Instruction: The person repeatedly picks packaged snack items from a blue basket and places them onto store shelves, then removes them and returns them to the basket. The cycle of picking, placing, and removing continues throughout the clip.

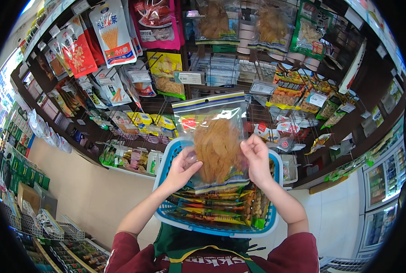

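Observation:
Both hands hold one clear plastic bag of dried brown food (218, 146), upright above a blue shopping basket with a pale rim (269, 227). My left hand (184, 167) grips the bag's lower left edge, and my right hand (255, 158) pinches its right edge. Under the bag, the basket holds a row of colourful snack packets (209, 210), with a packet that looks like nuts (259, 206) at its right side. The held bag hides the basket's back part.
Snack bags, such as a white and blue one (112, 37) and two similar dried-food bags (216, 22), hang from hooks on a dark shelf unit ahead. Price tags (189, 77) stick out. Glass-door coolers (382, 181) stand right; cartons (28, 198) and wire baskets (52, 227) are left.

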Motion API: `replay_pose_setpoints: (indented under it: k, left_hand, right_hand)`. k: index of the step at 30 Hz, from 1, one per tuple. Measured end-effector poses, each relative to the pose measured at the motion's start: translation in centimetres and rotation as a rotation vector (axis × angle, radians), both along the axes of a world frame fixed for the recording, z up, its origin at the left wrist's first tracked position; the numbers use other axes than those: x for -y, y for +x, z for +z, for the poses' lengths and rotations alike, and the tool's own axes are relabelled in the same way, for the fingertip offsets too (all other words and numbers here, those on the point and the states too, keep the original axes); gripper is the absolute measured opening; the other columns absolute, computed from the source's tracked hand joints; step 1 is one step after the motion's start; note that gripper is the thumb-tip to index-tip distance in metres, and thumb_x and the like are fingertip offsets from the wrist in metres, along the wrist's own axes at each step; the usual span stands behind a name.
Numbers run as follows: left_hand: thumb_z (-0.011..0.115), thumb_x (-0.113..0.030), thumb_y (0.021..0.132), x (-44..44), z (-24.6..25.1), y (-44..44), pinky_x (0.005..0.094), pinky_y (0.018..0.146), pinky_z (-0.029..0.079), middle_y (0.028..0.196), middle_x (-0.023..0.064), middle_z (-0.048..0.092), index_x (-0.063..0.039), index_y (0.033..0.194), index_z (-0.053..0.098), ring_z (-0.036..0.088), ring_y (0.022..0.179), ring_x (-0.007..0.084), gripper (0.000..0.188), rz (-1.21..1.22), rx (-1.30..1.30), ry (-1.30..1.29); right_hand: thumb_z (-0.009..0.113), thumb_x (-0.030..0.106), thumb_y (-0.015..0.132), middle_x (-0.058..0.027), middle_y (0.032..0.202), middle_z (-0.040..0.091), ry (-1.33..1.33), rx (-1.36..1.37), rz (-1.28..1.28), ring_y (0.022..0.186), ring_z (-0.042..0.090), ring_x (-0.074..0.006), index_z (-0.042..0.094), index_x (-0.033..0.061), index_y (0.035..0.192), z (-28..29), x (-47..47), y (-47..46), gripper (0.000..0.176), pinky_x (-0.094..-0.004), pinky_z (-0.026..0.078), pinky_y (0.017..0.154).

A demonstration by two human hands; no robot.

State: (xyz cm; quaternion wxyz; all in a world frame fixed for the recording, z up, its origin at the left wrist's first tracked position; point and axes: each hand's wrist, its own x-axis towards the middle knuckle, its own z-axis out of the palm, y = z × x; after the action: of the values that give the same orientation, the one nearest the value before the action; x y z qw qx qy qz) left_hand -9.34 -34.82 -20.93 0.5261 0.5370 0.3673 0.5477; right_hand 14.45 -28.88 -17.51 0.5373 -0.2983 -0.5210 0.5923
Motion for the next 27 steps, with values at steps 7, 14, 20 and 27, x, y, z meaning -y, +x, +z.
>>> replay_pose_setpoints:
  k: [7, 14, 20, 27]
  left_hand:
    - [0.057, 0.001, 0.096, -0.3, 1.5, 0.8, 0.0266, 0.089, 0.051, 0.12, 0.0112, 0.063, 0.003, 0.133, 0.044, 0.063, 0.106, 0.0138, 0.039, 0.057, -0.035, -0.077]
    - [0.056, 0.002, 0.096, 0.7, 1.7, 0.2, 0.0291, 0.092, 0.05, 0.122, 0.0146, 0.061, 0.005, 0.134, 0.041, 0.062, 0.112, 0.0188, 0.042, 0.188, -0.092, -0.088]
    - [0.055, 0.002, 0.096, 2.1, 1.9, -0.4, 0.0259, 0.084, 0.052, 0.11, 0.0146, 0.069, 0.003, 0.131, 0.042, 0.065, 0.101, 0.0151, 0.038, 0.239, -0.176, -0.039]
    - [0.053, -0.001, 0.098, 2.4, 0.9, -0.3, 0.0263, 0.081, 0.053, 0.115, 0.0158, 0.067, 0.003, 0.134, 0.039, 0.065, 0.101, 0.0148, 0.039, 0.18, -0.107, 0.062]
  right_hand:
    - [0.058, 0.004, 0.098, -0.0092, 0.111, 0.06, 0.042, 0.03, 0.152, 0.1, 0.058, -0.0115, 0.034, 0.0063, 0.126, 0.2, -0.2, -0.7, 0.037, -0.0252, 0.048, 0.083]
    - [0.062, 0.006, 0.096, -0.016, 0.124, 0.055, 0.109, 0.242, 0.299, 0.114, 0.058, -0.0194, 0.027, 0.0055, 0.132, 0.5, -1.2, -1.3, 0.05, -0.0326, 0.052, 0.09]
    - [0.063, 0.003, 0.094, -0.017, 0.126, 0.055, 0.068, 0.249, 0.338, 0.113, 0.06, -0.0196, 0.027, 0.0047, 0.135, 1.3, 0.4, -1.6, 0.054, -0.0323, 0.055, 0.088]
    - [0.063, -0.005, 0.092, -0.0128, 0.111, 0.065, 0.114, 0.158, 0.147, 0.096, 0.064, -0.014, 0.03, 0.0062, 0.139, 1.1, 2.1, -1.8, 0.059, -0.0243, 0.05, 0.068]
